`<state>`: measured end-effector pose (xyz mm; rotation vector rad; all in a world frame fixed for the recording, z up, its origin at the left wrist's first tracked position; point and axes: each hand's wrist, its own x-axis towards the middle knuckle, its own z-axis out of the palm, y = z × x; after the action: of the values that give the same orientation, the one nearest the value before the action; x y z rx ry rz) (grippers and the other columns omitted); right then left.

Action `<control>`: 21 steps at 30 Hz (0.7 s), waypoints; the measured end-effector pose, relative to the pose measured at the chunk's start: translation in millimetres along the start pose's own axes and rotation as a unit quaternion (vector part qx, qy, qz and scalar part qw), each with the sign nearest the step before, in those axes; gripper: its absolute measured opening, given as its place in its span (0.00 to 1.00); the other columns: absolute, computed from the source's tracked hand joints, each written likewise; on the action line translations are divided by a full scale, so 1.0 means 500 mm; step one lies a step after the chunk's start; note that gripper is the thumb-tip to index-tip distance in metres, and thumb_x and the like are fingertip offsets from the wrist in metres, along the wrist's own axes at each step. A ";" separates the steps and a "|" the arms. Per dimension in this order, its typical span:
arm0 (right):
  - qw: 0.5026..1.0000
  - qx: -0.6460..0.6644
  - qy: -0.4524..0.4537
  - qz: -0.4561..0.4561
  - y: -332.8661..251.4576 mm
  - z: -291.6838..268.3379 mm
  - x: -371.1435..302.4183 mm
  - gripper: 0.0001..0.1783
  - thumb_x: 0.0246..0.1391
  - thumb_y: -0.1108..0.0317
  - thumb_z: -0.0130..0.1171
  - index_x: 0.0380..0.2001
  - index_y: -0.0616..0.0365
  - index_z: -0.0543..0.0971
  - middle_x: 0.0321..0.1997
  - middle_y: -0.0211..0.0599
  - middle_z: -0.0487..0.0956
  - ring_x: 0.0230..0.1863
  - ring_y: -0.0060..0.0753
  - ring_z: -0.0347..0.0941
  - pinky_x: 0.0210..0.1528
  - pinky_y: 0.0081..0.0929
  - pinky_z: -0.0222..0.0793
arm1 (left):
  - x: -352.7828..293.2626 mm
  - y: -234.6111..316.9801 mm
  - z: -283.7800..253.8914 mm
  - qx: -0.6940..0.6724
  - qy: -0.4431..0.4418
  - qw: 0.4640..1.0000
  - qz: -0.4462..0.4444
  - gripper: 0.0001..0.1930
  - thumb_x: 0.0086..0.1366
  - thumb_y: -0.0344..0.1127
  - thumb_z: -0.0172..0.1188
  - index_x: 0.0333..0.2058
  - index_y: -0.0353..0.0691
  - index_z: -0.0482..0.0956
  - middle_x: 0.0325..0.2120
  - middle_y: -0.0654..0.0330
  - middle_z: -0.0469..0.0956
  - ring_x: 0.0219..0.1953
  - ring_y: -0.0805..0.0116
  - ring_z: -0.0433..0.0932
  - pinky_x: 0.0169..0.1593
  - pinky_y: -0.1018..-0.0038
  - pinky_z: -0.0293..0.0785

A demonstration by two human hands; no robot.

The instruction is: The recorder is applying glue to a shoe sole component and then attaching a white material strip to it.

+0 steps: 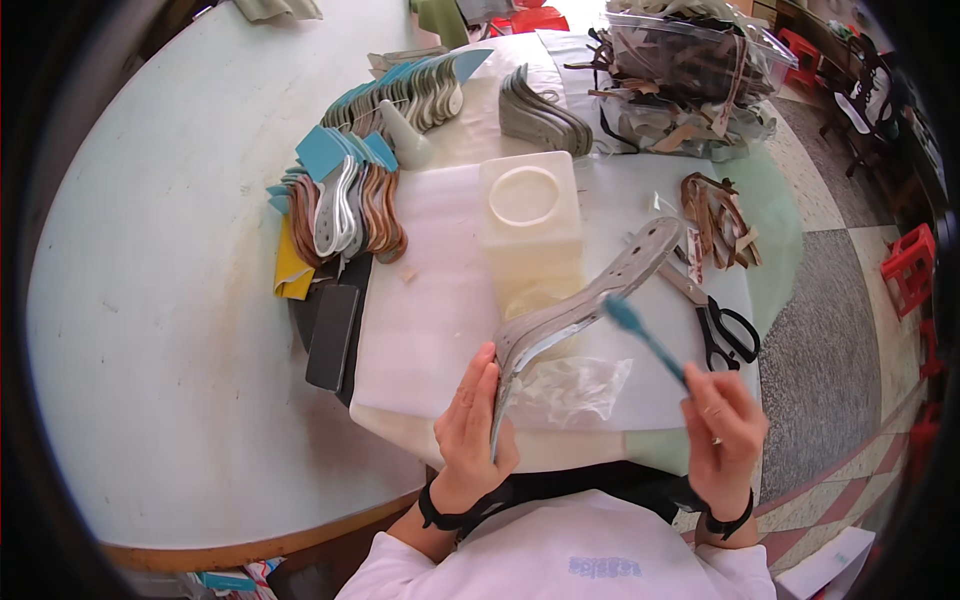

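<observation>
Left hand (472, 430): grip closed on the lower end of the grey insole (575, 307), tilted above the desk (180, 250); best kept steady there.
Right hand (725, 422): grip closed on the handle of the blue brush (648, 340).
Brush tip (619, 310): by the insole's lower edge, contact unclear; light, even strokes along the curve should suit.

Blue lettering (604, 567) on the white shirt (480, 550) is too blurred to read.
</observation>
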<state>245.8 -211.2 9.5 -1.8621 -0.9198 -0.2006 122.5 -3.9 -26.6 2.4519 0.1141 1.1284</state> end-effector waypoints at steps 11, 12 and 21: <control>0.998 -0.014 0.017 0.057 0.015 -0.015 -0.002 0.21 0.42 0.86 0.55 0.43 0.63 0.78 0.28 0.40 0.73 0.24 0.31 0.70 0.25 0.19 0.63 | -0.001 -0.009 0.005 0.009 0.012 1.000 0.026 0.24 0.51 0.18 0.47 0.51 0.22 0.65 0.48 0.33 0.69 0.49 0.38 0.72 0.50 0.60 0.72; 0.997 -0.019 0.026 0.073 0.015 -0.016 -0.002 0.21 0.42 0.87 0.55 0.43 0.63 0.78 0.28 0.40 0.73 0.24 0.31 0.70 0.25 0.19 0.64 | -0.002 -0.009 0.005 0.007 0.010 1.000 0.022 0.24 0.52 0.18 0.47 0.51 0.22 0.65 0.48 0.33 0.69 0.49 0.38 0.72 0.50 0.59 0.72; 0.999 0.042 -0.028 -0.011 -0.010 0.018 -0.007 0.23 0.39 0.87 0.56 0.43 0.62 0.78 0.29 0.41 0.73 0.22 0.33 0.70 0.23 0.20 0.64 | -0.005 -0.010 0.007 0.019 -0.002 0.999 0.029 0.21 0.59 0.20 0.46 0.52 0.23 0.62 0.48 0.33 0.69 0.50 0.41 0.72 0.53 0.61 0.69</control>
<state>237.6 -204.4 7.0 -1.7891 -0.9719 -0.1223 123.8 -1.3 -32.3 2.5051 0.0637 1.1569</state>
